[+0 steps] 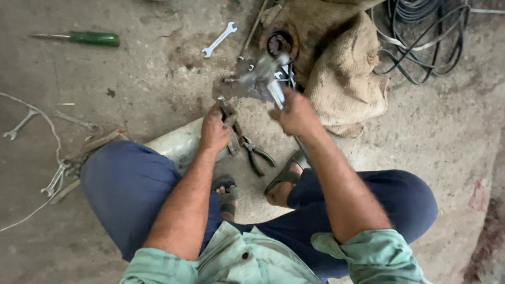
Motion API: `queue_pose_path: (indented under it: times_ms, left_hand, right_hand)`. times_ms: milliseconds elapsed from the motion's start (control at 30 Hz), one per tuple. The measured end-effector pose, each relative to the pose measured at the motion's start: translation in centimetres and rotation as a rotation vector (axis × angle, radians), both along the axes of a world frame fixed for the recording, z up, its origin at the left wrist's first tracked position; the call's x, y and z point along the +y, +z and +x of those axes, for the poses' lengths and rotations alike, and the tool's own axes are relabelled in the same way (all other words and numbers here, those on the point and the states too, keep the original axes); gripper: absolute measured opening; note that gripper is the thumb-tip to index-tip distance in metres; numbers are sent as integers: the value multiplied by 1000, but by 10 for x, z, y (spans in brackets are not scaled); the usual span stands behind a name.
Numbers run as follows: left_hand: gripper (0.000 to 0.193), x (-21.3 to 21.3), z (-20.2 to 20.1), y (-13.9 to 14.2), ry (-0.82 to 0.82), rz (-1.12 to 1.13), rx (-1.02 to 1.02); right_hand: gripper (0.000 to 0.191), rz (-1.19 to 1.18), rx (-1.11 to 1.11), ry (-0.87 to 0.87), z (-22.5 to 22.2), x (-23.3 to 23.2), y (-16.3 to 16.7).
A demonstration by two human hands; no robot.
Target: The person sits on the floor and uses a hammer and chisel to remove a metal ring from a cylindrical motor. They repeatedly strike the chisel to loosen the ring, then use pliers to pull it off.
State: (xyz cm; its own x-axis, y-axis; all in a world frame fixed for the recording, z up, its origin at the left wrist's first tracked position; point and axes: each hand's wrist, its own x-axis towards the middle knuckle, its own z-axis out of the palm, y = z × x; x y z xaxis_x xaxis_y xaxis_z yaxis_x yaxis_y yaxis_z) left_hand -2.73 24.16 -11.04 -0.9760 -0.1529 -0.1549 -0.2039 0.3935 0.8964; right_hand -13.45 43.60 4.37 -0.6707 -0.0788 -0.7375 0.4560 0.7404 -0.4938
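**Fingers wrapped on two tools over a blurred metal part**

Fingers of the left hand (214, 130) were closed round a rusty tool handle (230, 122) whose long axis ran from five o'clock up toward eleven. Fingers of the right hand (295, 113) were clenched on a pale metal bar (275, 90) pointing to eleven o'clock into the blurred metal part (251, 79). That part lay on the concrete floor (142, 84) at twelve o'clock from both hands, the right hand nearer. Pliers (256, 154) lay at six o'clock between the hands, an open-end spanner (219, 39) at eleven, a green-handled screwdriver (84, 38) far toward ten, sacking (344, 73) at two.
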Motion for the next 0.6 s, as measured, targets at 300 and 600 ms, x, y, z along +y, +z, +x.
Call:
queue_pose_path:
  times_ms: [300, 600]
  left_hand:
    - [24, 0, 4, -8, 24, -2, -200]
    - [44, 1, 0, -2, 51, -24, 25]
  right_hand:
    - [54, -143, 711, 178, 17, 7, -52]
    - [39, -312, 313, -669, -3, 14, -59]
